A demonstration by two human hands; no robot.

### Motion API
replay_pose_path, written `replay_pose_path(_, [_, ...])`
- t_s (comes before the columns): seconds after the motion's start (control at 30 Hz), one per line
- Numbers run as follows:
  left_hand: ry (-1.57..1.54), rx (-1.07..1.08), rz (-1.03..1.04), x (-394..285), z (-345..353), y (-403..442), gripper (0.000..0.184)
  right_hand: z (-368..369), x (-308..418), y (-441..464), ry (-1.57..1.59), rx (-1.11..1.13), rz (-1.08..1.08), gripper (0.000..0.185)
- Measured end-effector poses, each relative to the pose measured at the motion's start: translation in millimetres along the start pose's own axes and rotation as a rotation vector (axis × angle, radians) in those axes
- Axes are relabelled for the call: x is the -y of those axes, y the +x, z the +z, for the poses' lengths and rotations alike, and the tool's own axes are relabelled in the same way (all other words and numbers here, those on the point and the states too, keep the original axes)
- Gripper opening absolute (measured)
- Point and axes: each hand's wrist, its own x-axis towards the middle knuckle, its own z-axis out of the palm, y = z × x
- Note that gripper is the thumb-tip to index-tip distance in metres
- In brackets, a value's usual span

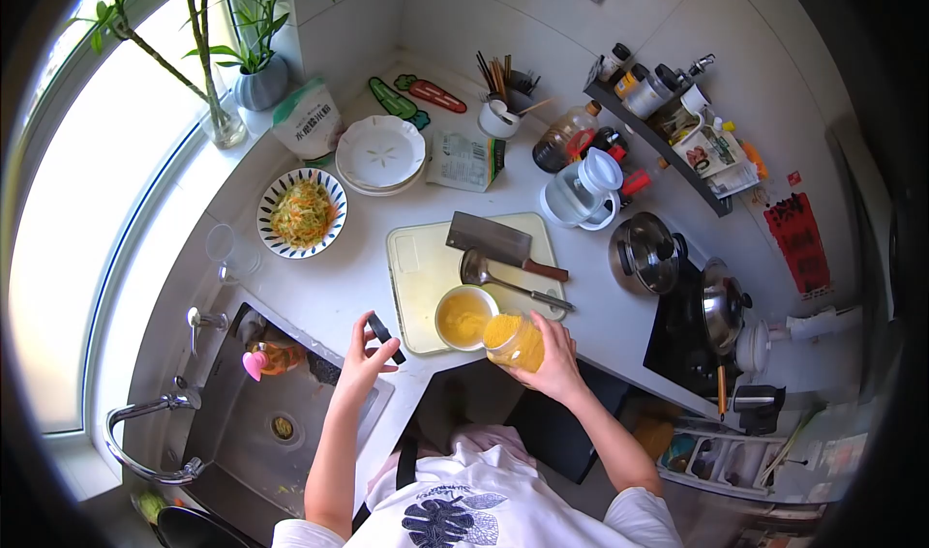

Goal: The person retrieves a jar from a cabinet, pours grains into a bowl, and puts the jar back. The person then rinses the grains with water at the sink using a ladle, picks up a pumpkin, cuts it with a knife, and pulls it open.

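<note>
The powder (523,346) is yellow, the lid (380,329) black, the round dish (264,212) white with dark dashes.

Window (92,209), left — glowing bright white | walls (460,21) — pale, tiled | countertop (329,282) white

From my end I see a white T-shirt (537,495) with loose short sleeves (644,519). On its front I make out a dark, deeply cut leaf print (440,522), a paler line-drawn leaf (491,518) alongside, and small dark lettering (472,474) I cannot read. A black strap (406,463) shows at the left side, pale pink cloth (489,439) at the waist; left hand (366,361) and right hand (554,359) are bare
</note>
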Motion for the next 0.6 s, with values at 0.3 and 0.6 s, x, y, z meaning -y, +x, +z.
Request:
replay_pose_path(0.3, [0.094, 0.084, 0.014, -3.9, 21.6, 8.5, 0.077, 11.5, -8.4, -17.4, 0.259, -0.228, -0.078, 0.104])
replay_pose_path(0.6, [0.208, 0.181, 0.158, -43.7, 71.3, 1.2, 0.082, 41.9, -10.7, -11.6, 0.829, -0.359, -0.142, 0.106])
